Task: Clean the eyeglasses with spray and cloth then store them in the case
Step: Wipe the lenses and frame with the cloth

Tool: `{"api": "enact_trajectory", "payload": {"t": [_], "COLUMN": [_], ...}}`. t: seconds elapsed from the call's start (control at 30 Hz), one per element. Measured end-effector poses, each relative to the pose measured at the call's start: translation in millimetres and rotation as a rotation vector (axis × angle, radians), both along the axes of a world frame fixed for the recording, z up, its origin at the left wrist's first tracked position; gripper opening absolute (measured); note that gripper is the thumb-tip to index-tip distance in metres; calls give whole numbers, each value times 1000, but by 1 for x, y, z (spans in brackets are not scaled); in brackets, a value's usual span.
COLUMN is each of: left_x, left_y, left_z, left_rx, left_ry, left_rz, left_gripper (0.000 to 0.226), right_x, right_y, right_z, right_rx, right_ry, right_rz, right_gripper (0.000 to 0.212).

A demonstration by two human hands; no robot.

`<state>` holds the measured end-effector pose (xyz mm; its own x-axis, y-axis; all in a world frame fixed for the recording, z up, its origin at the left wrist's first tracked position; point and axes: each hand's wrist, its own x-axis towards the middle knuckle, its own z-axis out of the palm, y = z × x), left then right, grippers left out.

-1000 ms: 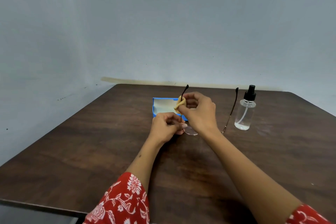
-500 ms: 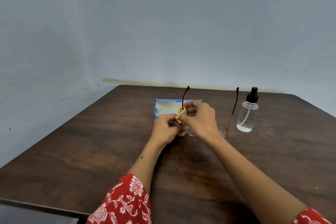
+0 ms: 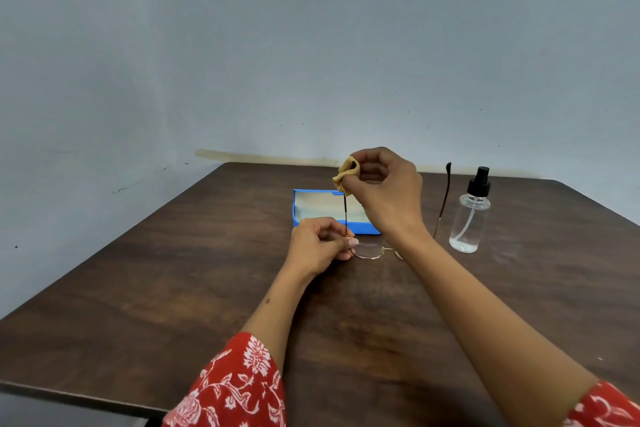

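Thin gold-rimmed eyeglasses (image 3: 370, 251) stand lenses-down on the dark wooden table (image 3: 173, 288), both dark temples pointing up. My left hand (image 3: 320, 246) pinches the frame at its left hinge. My right hand (image 3: 384, 192) is raised above it, shut on a small tan cloth (image 3: 345, 175) wrapped around the top of the left temple. The right temple (image 3: 444, 198) stands free beside my right wrist. Behind my hands an open blue case (image 3: 311, 204) with pale lining lies on the table. A clear spray bottle (image 3: 470, 215) with a black pump stands to the right.
A plain grey-blue wall rises behind the table's far edge. The table's near edge runs along the lower left. Red floral sleeves cover both my upper arms.
My right hand has slid the cloth up along the left temple from near the hinge to its tip. The left lens has come into view beside my left hand.
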<state>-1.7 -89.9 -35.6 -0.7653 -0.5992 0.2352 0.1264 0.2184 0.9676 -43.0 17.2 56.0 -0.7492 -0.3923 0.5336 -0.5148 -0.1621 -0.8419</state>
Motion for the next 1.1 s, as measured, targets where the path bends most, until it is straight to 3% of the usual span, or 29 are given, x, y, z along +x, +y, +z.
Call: {"api": "enact_trajectory", "payload": {"t": [0.33,0.53,0.7,0.8,0.9,1.0,1.1], "left_x": [1,1,2,2,0,-1,-3], "left_y": [2,4,7,13,23,34,45], "left_z": [3,4,7,9,9,7,8], "left_rx": [-4,3,0,23,27,11,-32], "left_ry": [-39,-27,-32,-9,-7,-23,-53], "left_rz": [9,13,-1,-38,-105,-160,-172], "left_gripper": [14,14,12,11,10,10,12], "right_x": [4,-4,-34,-44,-52,-54,-60], "right_y": [17,68,122,135,138,141,147], "right_z": [7,1,-25,-35,-43,-43,-43], "right_rx": [-36,-47,233,458,457,399,384], "right_ry": [7,-21,-120,-219,-271,-311,-291], "right_rz": [11,-48,-232,-167,-147,-135,-161], "right_gripper": [22,22,12,19,23,7,12]}}
